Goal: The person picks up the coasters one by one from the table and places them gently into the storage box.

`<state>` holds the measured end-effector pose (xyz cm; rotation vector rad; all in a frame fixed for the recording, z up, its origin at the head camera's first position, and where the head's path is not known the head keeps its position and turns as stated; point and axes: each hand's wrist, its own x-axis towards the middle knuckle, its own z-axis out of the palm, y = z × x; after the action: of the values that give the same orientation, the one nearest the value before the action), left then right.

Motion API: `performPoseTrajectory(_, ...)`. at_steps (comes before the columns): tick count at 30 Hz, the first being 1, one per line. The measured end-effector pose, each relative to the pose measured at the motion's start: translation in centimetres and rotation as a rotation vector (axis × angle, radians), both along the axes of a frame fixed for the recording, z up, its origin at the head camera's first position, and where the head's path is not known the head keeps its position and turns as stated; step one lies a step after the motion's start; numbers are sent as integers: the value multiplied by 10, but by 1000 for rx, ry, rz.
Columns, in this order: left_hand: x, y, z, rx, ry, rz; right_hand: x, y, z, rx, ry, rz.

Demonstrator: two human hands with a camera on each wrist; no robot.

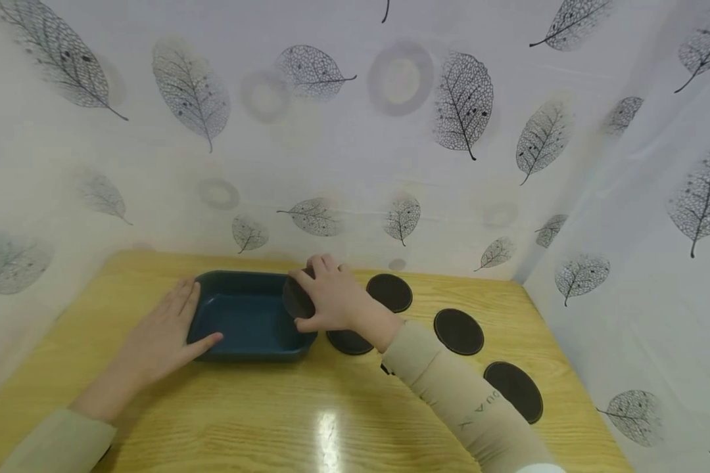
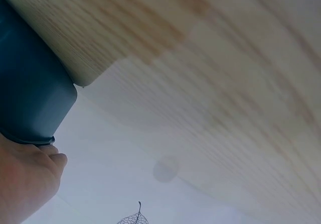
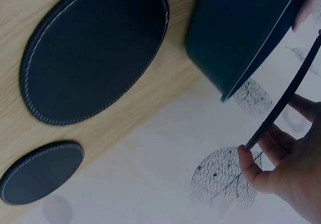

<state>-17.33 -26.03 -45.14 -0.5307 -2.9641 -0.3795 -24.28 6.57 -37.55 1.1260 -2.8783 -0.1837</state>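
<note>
A dark teal rectangular tray (image 1: 248, 357) with raised walls sits on the wooden table. My left hand (image 1: 160, 335) rests against its left end, fingers straight along the wall and thumb reaching over the front rim; the left wrist view shows this hand (image 2: 30, 179) at the tray's rim. Over the tray's right end, my right hand (image 1: 334, 299) pinches a round black coaster (image 1: 296, 299) by its edge, tilted. In the right wrist view that coaster (image 3: 286, 98) appears edge-on between thumb and fingers, apart from the tray wall.
Several black stitched coasters lie flat right of the tray: one beside it (image 1: 349, 341), one behind (image 1: 389, 292), one farther right (image 1: 458, 332) and one near the right forearm (image 1: 515, 391). A leaf-patterned white curtain (image 1: 355, 157) stands along the table's back and right.
</note>
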Motion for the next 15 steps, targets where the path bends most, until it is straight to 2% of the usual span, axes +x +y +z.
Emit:
performPoseTrajectory(7,0,0,0,4,4,7,3,-26,-11,41,21,51)
performPoseTrajectory(15,-1,1,0,-4,-9,17,1,-44,-26,59,35,62)
